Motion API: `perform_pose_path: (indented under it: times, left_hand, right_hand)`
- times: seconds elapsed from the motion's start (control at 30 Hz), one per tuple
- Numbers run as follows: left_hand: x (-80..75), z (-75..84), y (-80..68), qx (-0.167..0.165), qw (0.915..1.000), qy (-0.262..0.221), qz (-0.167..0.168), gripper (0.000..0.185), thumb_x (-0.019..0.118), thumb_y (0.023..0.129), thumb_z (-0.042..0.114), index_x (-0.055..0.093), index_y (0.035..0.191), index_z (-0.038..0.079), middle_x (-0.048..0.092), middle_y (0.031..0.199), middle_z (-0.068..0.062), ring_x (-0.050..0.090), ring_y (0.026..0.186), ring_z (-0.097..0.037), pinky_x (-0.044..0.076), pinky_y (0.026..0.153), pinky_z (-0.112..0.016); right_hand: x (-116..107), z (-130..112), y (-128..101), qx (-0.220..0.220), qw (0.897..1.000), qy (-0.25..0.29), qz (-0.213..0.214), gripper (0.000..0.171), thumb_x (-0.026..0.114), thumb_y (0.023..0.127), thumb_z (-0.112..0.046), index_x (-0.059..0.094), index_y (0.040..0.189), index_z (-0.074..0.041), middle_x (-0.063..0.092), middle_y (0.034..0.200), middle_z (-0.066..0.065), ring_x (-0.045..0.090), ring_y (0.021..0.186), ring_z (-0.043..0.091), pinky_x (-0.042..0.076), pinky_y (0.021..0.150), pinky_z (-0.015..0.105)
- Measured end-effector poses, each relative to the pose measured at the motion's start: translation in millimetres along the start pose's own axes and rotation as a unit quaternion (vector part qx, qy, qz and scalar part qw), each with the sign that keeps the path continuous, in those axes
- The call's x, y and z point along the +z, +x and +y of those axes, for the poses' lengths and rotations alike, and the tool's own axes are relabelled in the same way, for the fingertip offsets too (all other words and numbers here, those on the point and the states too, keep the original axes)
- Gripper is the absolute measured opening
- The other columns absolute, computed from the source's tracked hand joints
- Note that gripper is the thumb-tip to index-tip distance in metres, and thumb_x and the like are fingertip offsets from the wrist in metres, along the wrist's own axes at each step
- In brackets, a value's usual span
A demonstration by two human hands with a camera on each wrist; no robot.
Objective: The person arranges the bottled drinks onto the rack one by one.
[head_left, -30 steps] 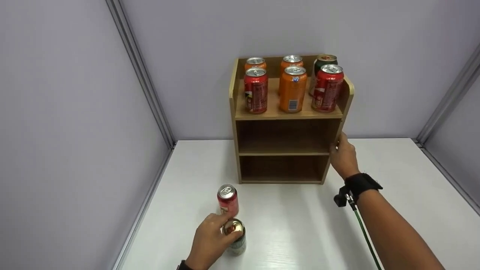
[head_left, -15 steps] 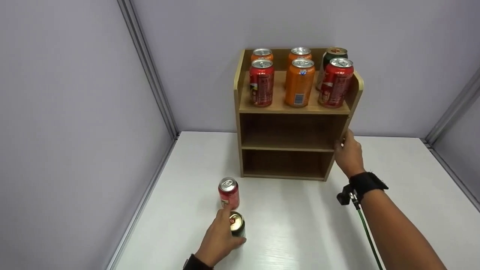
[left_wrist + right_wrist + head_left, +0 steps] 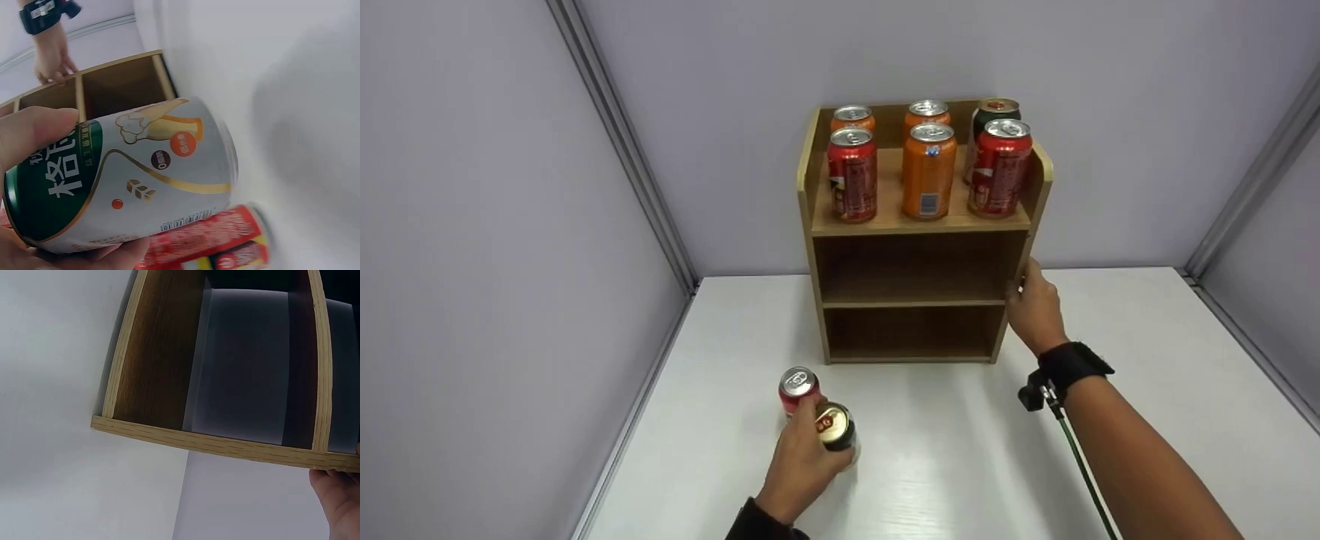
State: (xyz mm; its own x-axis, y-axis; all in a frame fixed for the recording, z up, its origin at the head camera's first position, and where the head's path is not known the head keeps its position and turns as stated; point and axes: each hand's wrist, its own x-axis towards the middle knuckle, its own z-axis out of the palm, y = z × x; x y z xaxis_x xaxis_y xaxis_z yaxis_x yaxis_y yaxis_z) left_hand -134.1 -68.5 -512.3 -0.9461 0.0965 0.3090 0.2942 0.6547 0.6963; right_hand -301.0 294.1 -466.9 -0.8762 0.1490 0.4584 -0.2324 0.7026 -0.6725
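My left hand (image 3: pixel 802 461) grips a green and silver can (image 3: pixel 835 429), thumb on one side and fingers on the other. In the left wrist view the can (image 3: pixel 163 174) fills the middle, with its printed side facing the camera. Close beside it stands a red can (image 3: pixel 797 384), partly covered by my fingers. My right hand (image 3: pixel 1037 307) holds the right side panel of a small wooden shelf (image 3: pixel 913 305). From the right wrist view, its fingers (image 3: pixel 332 492) lie against the outside of that panel, and most of the hand is out of frame.
On the shelf's top board stand several upright cans: red cans (image 3: pixel 853 180) and an orange can (image 3: pixel 928 176) in front, orange and green ones behind. The shelf stands on a white table (image 3: pixel 945 442), near a grey back wall (image 3: pixel 735 150).
My left hand has closed its grip on the green and silver can and moved it away from me, toward the shelf. My right hand stays on the shelf's side. The head view has shifted slightly.
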Motion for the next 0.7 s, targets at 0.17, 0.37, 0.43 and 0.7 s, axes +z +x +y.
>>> perform_pose_path:
  times: [0.17, 0.37, 0.43, 0.7]
  left_hand:
    - [-13.6, 22.9, 26.1, 0.037, 0.9990, -0.017, 0.019, 0.069, 0.086, 0.061, 0.016, 0.054, 0.122, 0.007, 0.054, 0.116, -0.004, 0.055, 0.104, -0.022, 0.048, 0.086, -0.039]
    - [-29.3, 46.5, 62.5, 0.075, 0.9963, -0.025, 0.033, 0.069, 0.084, 0.064, 0.015, 0.056, 0.127, 0.013, 0.045, 0.119, -0.003, 0.054, 0.105, -0.020, 0.047, 0.083, -0.040]
    - [-34.0, 53.8, 76.7, 0.091, 0.9942, -0.041, 0.040, 0.073, 0.084, 0.065, 0.013, 0.054, 0.132, 0.010, 0.047, 0.120, -0.005, 0.055, 0.106, -0.019, 0.049, 0.084, -0.037]
    - [-38.7, 62.4, 115.4, 0.106, 0.9850, -0.111, 0.078, 0.091, 0.087, 0.064, 0.007, 0.041, 0.142, 0.004, 0.054, 0.126, -0.011, 0.055, 0.112, -0.021, 0.047, 0.090, -0.037]
  right_hand:
    - [-1.3, -2.8, 3.7, -0.006, 1.000, -0.014, 0.003, 0.040, 0.049, 0.098, -0.003, 0.041, 0.137, 0.003, 0.059, 0.120, 0.030, 0.057, 0.111, 0.044, 0.045, 0.088, 0.055]
    - [-1.2, -3.9, 5.8, 0.003, 1.000, -0.031, 0.004, 0.039, 0.048, 0.099, -0.005, 0.040, 0.136, 0.003, 0.060, 0.114, 0.028, 0.060, 0.099, 0.043, 0.046, 0.080, 0.053]
    - [-1.9, -4.0, 6.7, 0.009, 0.999, -0.034, 0.001, 0.039, 0.047, 0.100, -0.006, 0.039, 0.137, 0.003, 0.060, 0.115, 0.028, 0.060, 0.100, 0.043, 0.046, 0.080, 0.053]
    - [1.9, -2.8, -1.7, -0.016, 0.999, -0.037, 0.009, 0.038, 0.050, 0.098, -0.004, 0.041, 0.133, 0.005, 0.060, 0.113, 0.032, 0.059, 0.102, 0.047, 0.046, 0.081, 0.055]
